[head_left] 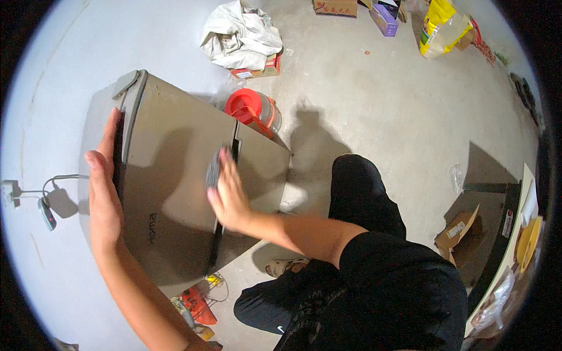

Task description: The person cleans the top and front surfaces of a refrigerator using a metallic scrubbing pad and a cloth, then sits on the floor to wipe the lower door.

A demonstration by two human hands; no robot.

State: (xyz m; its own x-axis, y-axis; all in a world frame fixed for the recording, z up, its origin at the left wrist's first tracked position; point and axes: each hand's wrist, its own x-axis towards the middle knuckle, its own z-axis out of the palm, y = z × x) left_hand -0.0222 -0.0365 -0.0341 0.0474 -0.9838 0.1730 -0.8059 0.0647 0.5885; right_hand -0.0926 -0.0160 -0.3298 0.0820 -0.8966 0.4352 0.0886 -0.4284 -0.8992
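A two-door grey-beige refrigerator (181,131) stands against the wall on the left, with a dark seam between its upper and lower doors. Against the front of it, by that seam, my right hand (232,198) presses a folded dark grey cloth (212,171). Thumb and fingers lie over the cloth, slightly smeared by motion. My left hand (106,202) rests at the top edge of the refrigerator, fingers stretched out along the dark strip above the upper door, with nothing seen in it.
Beside the refrigerator stands a clear jar with a red lid (243,105). A white sack (243,38) lies on a red box. Boxes and a yellow bag (442,29) sit farther off. A cable and plug (47,207) hang at the wall; an open carton (459,231) is at right.
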